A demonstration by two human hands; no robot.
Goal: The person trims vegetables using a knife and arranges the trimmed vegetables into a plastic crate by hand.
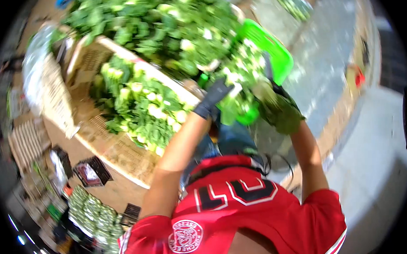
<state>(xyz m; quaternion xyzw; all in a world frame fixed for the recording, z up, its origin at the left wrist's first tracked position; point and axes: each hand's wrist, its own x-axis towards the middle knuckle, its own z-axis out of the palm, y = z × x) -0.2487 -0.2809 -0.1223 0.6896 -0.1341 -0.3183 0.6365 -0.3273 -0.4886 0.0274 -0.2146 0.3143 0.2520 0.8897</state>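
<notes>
R hand (280,90), blk glove, gripping green leafy bunch (279,111), fingers mostly hidden. L hand (216,95), blk glove, at pale-stemmed greens (242,67), can't tell if pinching. Just beyond hands: bright-green plastic basket (283,62); farther L, big leafy pile (149,25).

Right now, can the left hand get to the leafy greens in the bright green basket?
Probably yes. The left hand is right beside the leafy greens, its fingers pointing their way, and the bright green basket's raised wall seems to stand beyond them, not between.
</notes>
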